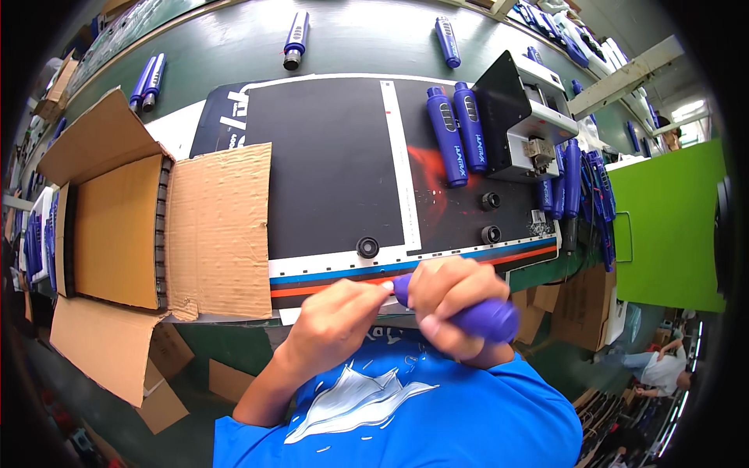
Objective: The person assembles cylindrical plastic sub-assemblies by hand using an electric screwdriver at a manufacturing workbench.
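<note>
My right hand (456, 290) is wrapped round a blue-purple tubular housing (493, 319), which lies slantwise in front of my chest with its narrow end toward my left hand. Fingers pinched together, my left hand (331, 321) is at that narrow end; what it grips there, if anything, is too small to make out. Beyond my hands, on the black mat (328, 164), sit a black ring-shaped part (367, 247) and two more small black round parts near the right side. Two similar blue housings (446, 139) lie side by side farther back.
An open cardboard box (218, 230) with flaps spread stands at the left. A black-and-white bench machine (530, 117) is at the right, with several blue housings beside it. Farther right hangs a bright green panel (671, 226). A person (663, 370) is in the background.
</note>
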Tool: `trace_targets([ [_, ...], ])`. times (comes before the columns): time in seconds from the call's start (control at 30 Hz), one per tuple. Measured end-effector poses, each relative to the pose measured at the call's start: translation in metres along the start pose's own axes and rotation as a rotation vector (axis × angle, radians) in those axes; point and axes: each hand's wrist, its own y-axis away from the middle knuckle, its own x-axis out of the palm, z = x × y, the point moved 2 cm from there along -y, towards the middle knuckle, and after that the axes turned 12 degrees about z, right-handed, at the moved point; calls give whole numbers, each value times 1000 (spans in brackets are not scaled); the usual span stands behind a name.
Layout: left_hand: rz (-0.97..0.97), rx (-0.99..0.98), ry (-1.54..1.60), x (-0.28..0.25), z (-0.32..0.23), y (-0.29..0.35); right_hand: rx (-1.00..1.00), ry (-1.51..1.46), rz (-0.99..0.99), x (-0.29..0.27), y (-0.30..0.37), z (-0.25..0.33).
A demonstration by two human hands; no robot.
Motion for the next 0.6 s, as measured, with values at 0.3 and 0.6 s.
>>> trace_targets([
  [0.3,-196,-286,-115,12,35,-8,-42,-206,-259,-9,-30,-32],
  [0.6,-255,-236,-73,14,45,-4,200,-59,100,3,-49,-39],
])
